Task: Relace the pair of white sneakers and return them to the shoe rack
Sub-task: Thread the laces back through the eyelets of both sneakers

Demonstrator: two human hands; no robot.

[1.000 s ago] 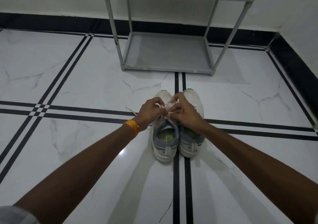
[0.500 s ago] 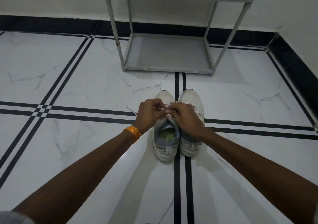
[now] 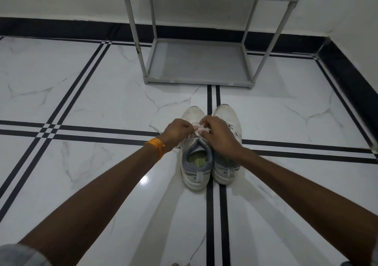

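Two white sneakers with grey collars stand side by side on the floor, toes pointing away from me. The left sneaker shows its green insole. The right sneaker is partly under my right forearm. My left hand, with an orange band on its wrist, and my right hand meet over the left sneaker's tongue, each pinching a part of its white lace. The knot itself is mostly hidden by my fingers.
A grey shoe rack stands against the wall just beyond the sneakers; its bottom shelf holds nothing. The floor is glossy white marble with black stripes. A black skirting runs along the back wall and the right wall.
My hands have stayed on the left sneaker's lace, shifting slightly with small finger movements. The sneakers have not moved.
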